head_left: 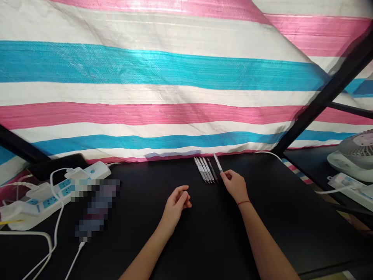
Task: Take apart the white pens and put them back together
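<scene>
My right hand (234, 184) pinches the near end of a white pen (217, 162) between thumb and fingers; the pen points away from me. Just left of it, several white pens (204, 170) lie side by side at the back of the black table, with a dark pen (212, 170) at the right end of the row. My left hand (177, 202) is over the table, nearer to me than the pens, its fingers loosely curled and apart, holding nothing that I can see.
A white power strip (61, 192) with plugs and cables runs along the left. Beside it lies a blurred-out device (97, 210) on a white cable (75, 256). A striped tarp (163, 70) hangs behind the table (204, 241). At right are a fan (357, 151) and another power strip (354, 192).
</scene>
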A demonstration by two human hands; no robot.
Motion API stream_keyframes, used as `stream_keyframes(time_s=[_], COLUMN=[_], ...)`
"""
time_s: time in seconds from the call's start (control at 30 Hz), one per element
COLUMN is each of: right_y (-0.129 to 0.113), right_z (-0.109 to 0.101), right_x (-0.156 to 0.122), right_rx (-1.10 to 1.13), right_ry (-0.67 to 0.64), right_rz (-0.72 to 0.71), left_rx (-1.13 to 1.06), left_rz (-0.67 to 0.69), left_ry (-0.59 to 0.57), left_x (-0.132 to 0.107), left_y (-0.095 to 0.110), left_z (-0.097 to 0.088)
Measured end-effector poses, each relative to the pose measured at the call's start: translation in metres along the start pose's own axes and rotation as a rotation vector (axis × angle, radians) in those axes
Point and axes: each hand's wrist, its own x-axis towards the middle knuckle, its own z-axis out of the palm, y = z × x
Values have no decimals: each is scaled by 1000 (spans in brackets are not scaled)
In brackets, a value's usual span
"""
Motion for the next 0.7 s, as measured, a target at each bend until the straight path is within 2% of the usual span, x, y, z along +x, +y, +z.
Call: stream_keyframes(time_s=[0.2, 0.33, 0.5, 0.57, 0.63, 0.7], right_y=[2, 2, -13, -25, -36, -45], right_z=[8, 10, 17, 25, 35, 46], right_x=[-2, -2, -13, -25, -36, -45], right_rx=[-182, -134, -17, -3, -58, -140], right_ry=[-23, 19, 126, 77, -2, -117], right_rz=[-91, -162, -312, -411, -492, -596], left_rx=[57, 219, 777, 1013, 1231, 1421], left_rz=[13, 89, 369, 459, 479, 497], left_ry=[-20, -48, -4, 42, 63, 26], left_x=[1, 3, 0, 0, 3, 10], left_y=[-3, -5, 1, 2, 1, -1], left_z=[0, -4, -5, -4, -1, 1])
